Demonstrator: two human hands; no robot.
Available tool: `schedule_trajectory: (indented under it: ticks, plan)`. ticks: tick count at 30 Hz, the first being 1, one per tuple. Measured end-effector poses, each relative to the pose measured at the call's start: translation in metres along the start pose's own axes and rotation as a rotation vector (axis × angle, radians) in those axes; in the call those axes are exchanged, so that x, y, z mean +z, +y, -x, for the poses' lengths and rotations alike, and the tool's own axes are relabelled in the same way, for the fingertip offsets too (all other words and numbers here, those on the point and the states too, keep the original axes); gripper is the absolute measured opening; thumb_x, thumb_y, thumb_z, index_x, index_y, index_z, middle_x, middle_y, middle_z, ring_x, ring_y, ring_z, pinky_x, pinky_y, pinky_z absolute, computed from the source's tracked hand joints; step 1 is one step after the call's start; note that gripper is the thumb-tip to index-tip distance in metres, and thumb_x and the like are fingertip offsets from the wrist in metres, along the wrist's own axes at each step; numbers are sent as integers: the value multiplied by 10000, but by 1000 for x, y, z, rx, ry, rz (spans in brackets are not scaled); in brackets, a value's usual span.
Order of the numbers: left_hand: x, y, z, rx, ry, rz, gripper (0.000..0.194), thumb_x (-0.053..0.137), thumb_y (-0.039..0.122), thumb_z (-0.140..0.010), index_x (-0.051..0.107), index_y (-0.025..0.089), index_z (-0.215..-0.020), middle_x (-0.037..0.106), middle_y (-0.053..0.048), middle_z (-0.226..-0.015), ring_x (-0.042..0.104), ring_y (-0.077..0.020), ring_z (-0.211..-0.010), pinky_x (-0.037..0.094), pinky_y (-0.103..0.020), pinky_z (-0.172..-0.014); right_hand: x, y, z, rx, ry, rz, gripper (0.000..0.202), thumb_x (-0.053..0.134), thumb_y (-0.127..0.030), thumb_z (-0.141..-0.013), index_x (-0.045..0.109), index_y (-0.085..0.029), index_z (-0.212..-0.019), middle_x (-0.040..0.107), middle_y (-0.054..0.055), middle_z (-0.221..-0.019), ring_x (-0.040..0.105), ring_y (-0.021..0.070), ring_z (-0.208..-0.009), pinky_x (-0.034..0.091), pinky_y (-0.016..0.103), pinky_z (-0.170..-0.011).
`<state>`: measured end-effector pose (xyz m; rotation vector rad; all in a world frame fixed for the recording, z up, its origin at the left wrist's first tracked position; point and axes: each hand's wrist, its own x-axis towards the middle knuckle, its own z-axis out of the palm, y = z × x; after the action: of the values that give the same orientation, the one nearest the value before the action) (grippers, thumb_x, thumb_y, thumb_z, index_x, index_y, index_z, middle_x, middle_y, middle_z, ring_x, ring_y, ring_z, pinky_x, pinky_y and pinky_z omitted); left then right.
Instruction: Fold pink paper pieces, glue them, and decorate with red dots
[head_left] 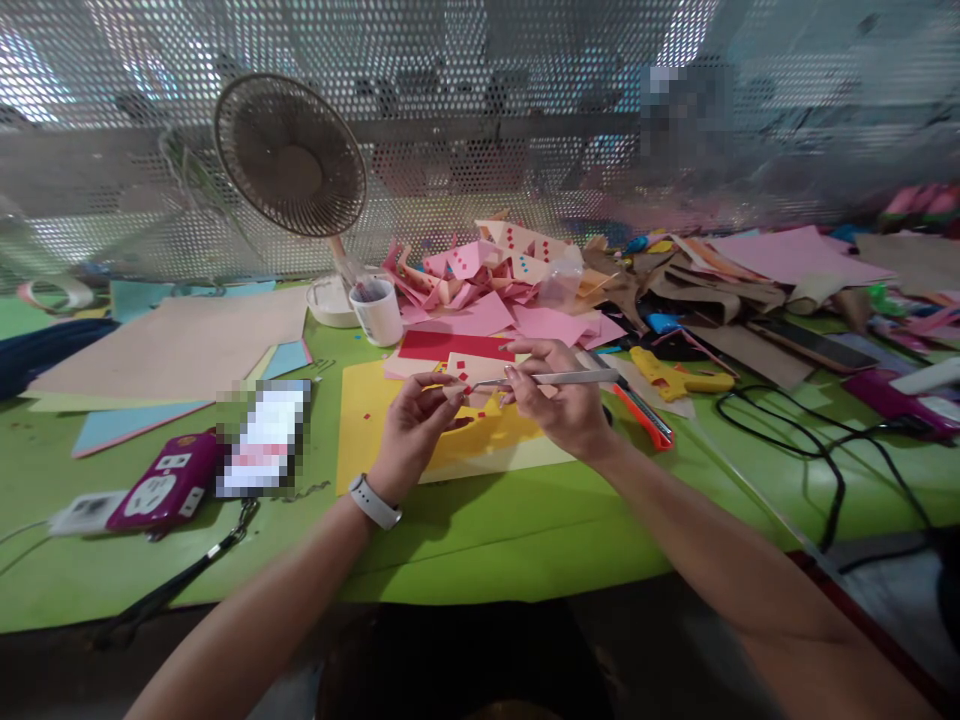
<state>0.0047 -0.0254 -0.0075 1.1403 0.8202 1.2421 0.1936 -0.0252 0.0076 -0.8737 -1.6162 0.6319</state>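
Note:
Over a yellow sheet (360, 420), both hands meet near the middle of the view. My left hand (424, 425), with a white watch on the wrist, pinches a pale paper piece (454, 388) bearing small red marks. My right hand (559, 395) is closed on metal tweezers (577, 378), whose tips point left and reach the paper piece at my left fingertips. Just behind the hands are a cream paper with red diamonds (463, 368) and a red strip (450, 346). Whether the tweezer tips grip anything is too small to tell.
A fan (291, 160) and white cup (379, 315) stand behind. Pink scraps (480, 290) are heaped at the back. To the right are an orange cutter (646, 418), yellow glue gun (675, 378) and black cables (825, 450). A phone (266, 437) and purple case (163, 482) lie left.

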Motion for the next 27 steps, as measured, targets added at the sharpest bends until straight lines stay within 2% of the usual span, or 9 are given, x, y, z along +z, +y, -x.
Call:
schedule_trajectory:
  ticks: [8, 13, 19, 22, 27]
  plan:
    - [0, 0, 0, 14, -6, -10, 369, 793, 348, -733, 575, 189, -983, 731, -50, -942, 694, -189, -895, 611, -354, -766, -1, 3, 2, 12, -24, -5, 331, 598, -369, -901, 514, -200, -1173, 671, -9, -800, 675, 108, -653, 554, 197, -582]
    - [2, 3, 1, 18, 8, -45, 365, 794, 348, -732, 578, 184, -977, 731, -61, -966, 696, -185, -878, 607, -336, -753, 0, -1, 0, -15, -7, 25, 320, 599, -389, -896, 544, -195, -1145, 694, 20, -860, 679, 110, -639, 561, 208, -592]
    - [1, 1, 0, 27, 3, -51, 386, 812, 368, -704, 581, 186, -955, 731, -29, -873, 705, -172, -814, 604, -316, -729, 2, -7, -1, -8, -15, 27, 378, 577, -430, -906, 551, -185, -1192, 673, 0, -771, 668, 109, -610, 558, 210, -579]
    - [0, 0, -2, 27, 13, -49, 398, 827, 374, -684, 584, 184, -936, 731, -20, -829, 700, -155, -758, 601, -301, -710, 2, -6, -1, 0, -35, 13, 391, 570, -427, -913, 541, -187, -1221, 678, 1, -782, 675, 109, -625, 561, 209, -587]
    - [0, -1, -2, 15, 14, -40, 422, 840, 386, -666, 586, 179, -932, 736, -33, -837, 703, -160, -780, 600, -309, -729, 1, -2, 1, -11, -38, 21, 354, 593, -392, -907, 555, -183, -1190, 691, 11, -827, 692, 114, -637, 558, 205, -572]
